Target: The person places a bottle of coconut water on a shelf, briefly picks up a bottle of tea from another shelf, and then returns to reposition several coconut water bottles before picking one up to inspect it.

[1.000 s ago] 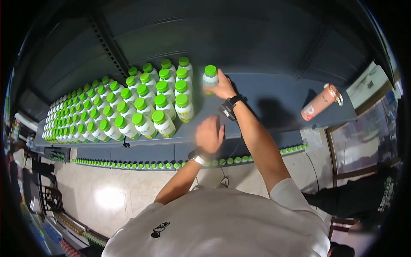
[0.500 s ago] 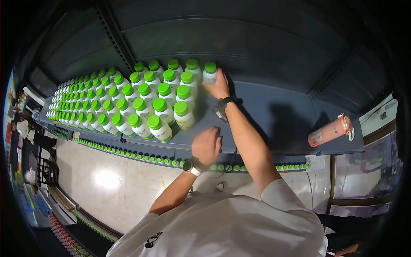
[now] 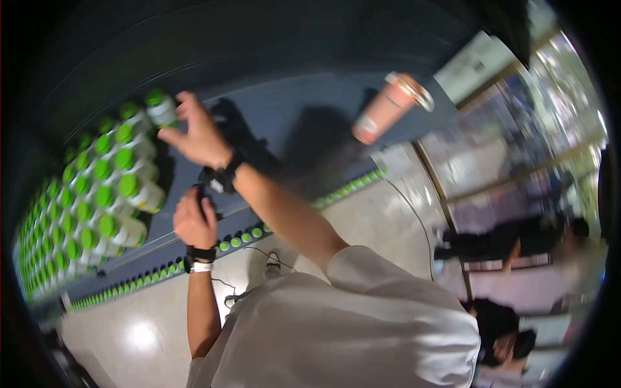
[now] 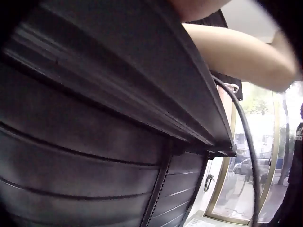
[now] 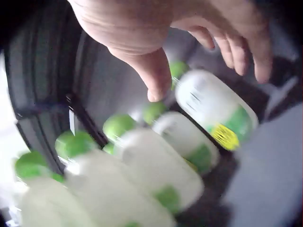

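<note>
My right hand point(image 3: 200, 139) is spread beside a white bottle with a green cap point(image 3: 162, 113) at the back of the shelf. In the right wrist view that bottle point(image 5: 210, 106) stands on the shelf, with a gap between thumb and fingers and nothing gripped. To its left, more matching bottles point(image 5: 142, 165) line up in a row running toward the front. My left hand point(image 3: 194, 221) hovers by the front edge of the shelf point(image 3: 223, 223), fingers loosely bent and holding nothing.
A pink tumbler point(image 3: 387, 108) with a handled lid stands farther right on the shelf. Along a lower shelf runs a line of green-capped bottles point(image 3: 155, 275). Glass doors point(image 3: 491, 168) and other people point(image 3: 517, 242) are off to the right. A dark cable point(image 4: 248, 137) hangs near my left wrist.
My right hand has let go of the bottle, which now stands at the back end of a new row. The head view has swung right. My left hand stays near the front edge.
</note>
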`<state>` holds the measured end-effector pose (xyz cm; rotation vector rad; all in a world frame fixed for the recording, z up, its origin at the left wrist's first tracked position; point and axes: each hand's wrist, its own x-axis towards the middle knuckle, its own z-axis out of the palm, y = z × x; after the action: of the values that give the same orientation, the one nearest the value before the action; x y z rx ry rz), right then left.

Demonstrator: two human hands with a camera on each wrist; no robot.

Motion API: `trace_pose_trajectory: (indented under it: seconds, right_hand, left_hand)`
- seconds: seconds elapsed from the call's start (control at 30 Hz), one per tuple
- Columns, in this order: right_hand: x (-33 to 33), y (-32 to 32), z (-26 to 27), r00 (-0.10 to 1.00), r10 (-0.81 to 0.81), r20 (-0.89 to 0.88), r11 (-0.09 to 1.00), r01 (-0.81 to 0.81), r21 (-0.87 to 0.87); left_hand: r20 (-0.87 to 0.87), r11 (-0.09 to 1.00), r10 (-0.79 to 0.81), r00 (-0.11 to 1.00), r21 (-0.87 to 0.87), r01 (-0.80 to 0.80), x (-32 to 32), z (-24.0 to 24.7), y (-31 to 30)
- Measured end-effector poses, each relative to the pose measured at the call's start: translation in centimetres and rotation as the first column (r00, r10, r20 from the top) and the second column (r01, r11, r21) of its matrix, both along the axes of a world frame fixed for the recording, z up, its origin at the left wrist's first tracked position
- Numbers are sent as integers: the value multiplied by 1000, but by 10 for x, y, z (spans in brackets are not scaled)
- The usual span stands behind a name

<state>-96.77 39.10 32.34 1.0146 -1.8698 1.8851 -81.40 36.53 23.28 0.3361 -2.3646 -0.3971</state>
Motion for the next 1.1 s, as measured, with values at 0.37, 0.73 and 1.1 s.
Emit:
trace_pose_trajectory:
  seconds: [0.37,0.73,1.1]
  right_hand:
    - [185,234,-320,853,-287,436,516,-246,821]
    - [182,244,-302,639,-528,560,-46,-680,732]
    - [160,219,-429,630,330,703,-631,-407,660]
  left_hand:
    - [-133,980,-189,973,40,196,14,9,3]
    - [5,665,-379,926,697,268,178,-86,-32]
    - [560,572,189,807,605,-554,453,-270,-155]
